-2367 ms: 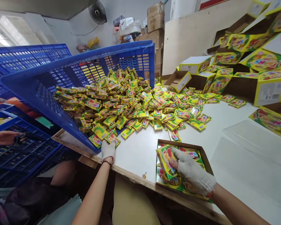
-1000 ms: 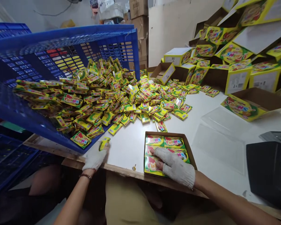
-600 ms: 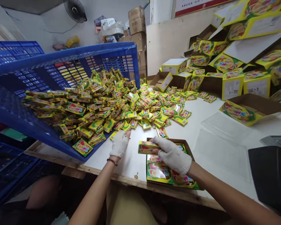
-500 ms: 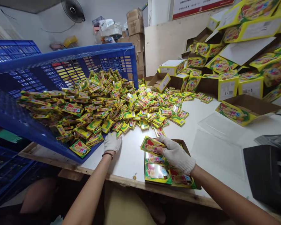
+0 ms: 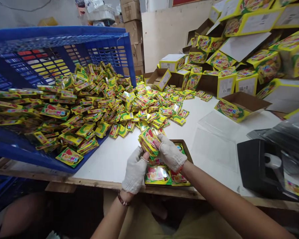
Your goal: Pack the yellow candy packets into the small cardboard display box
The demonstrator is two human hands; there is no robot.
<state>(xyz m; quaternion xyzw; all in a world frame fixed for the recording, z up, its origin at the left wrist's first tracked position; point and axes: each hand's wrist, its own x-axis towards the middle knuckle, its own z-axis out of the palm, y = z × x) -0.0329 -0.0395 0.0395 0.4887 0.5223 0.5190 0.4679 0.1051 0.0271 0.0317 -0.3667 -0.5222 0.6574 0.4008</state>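
Both gloved hands, the left hand (image 5: 135, 170) and right hand (image 5: 169, 156), are clamping a stack of yellow packets (image 5: 148, 141) together above the open carton (image 5: 175, 172) on the white surface (image 5: 114, 156).

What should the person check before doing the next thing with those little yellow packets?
1. Both hands on the packets: ok. The left hand and right hand pinch a small stack of packets between them.
2. Stack squared up: cannot tell, the fingers hide its edges.
3. Open carton under the hands: ok, right below, near the table edge.
4. Room in the carton: cannot tell, packets already lie inside and the hands cover part.
5. More packets at hand: ok, a big pile spills from the tipped blue crate.
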